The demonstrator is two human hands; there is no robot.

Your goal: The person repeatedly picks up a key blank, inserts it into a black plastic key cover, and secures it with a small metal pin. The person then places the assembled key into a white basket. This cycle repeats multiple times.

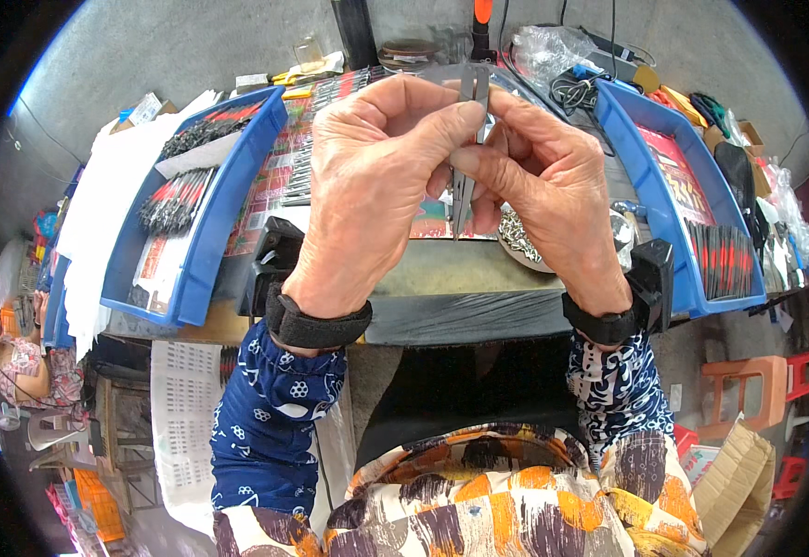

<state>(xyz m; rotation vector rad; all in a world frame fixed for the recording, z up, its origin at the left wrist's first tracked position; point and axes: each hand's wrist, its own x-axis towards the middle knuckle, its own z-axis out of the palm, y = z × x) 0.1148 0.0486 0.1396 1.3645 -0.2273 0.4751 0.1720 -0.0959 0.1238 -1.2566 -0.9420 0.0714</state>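
Above the front of the workbench, my left hand (358, 186) and my right hand (553, 176) are raised close together. Between them a slim grey metal piece (463, 206) stands nearly upright, made of narrow flat strips; its exact kind is not clear. My left thumb and index finger pinch its upper part. Lower down, my right thumb presses on it, with fingers curled behind. My fingers hide much of its middle. Below my right hand sits a round dish (519, 243) of small shiny metal parts, partly covered by that hand.
A blue tray (202, 243) with bundles of black-and-red pieces (178, 200) stands at left, another blue tray (669, 218) at right. Rows of slim metal pieces (300, 172) lie on printed sheets. Cables and clear plastic bags (553, 51) are at the back. A person (19, 362) sits far left.
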